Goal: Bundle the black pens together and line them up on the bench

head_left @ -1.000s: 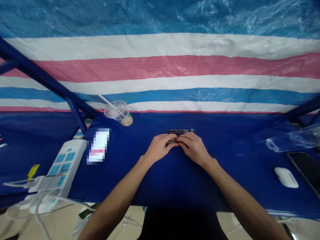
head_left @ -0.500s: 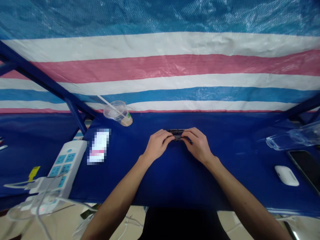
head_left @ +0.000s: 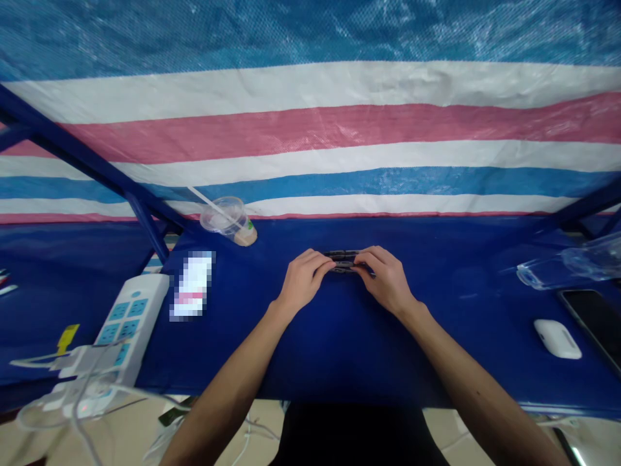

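Left hand (head_left: 305,281) and right hand (head_left: 387,281) both grip, fingers closed, a slim black object (head_left: 345,261), its long axis running left to right.

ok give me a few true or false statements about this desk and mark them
1. The left hand and right hand both hold the same small dark object. True.
2. A clear plastic cup with a straw sits near the far edge of the table, left of the hands. True.
3. The white power strip lies to the right of the hands. False: it lies to their left, near the table's front edge.
4. The right hand holds the black phone. False: the phone lies on the table at the far right, beside a white earbud case.
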`<control>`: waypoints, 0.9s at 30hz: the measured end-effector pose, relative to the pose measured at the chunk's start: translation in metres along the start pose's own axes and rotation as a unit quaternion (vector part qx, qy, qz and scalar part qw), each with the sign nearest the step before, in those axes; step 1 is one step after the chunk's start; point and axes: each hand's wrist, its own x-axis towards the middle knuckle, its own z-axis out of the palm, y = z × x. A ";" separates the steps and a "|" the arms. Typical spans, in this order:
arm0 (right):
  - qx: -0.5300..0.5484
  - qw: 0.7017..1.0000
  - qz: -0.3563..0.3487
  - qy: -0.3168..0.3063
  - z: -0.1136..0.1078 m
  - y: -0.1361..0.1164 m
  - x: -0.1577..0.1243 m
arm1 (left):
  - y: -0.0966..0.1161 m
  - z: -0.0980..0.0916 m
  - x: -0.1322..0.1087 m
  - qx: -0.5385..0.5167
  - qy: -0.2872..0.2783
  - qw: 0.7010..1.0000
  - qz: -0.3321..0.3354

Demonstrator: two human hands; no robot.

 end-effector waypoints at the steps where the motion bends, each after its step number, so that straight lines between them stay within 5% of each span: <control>1: -0.006 1.000 -0.003 -0.005 0.000 0.001 0.000 | -0.001 0.000 0.000 -0.003 0.006 1.000 0.003; 6: -0.025 1.000 -0.006 -0.016 0.001 0.003 -0.002 | -0.003 0.002 -0.002 -0.024 0.033 0.999 0.017; 15: 0.013 1.000 0.021 0.004 -0.001 -0.002 0.000 | 0.000 0.001 0.000 0.001 -0.024 1.000 -0.014; 23: -0.017 1.000 -0.005 -0.016 0.000 0.007 -0.002 | -0.006 0.002 -0.001 -0.022 0.038 0.999 0.028; 27: 0.004 1.000 0.009 0.003 -0.001 0.003 -0.001 | -0.002 0.001 -0.001 -0.008 0.005 1.000 0.007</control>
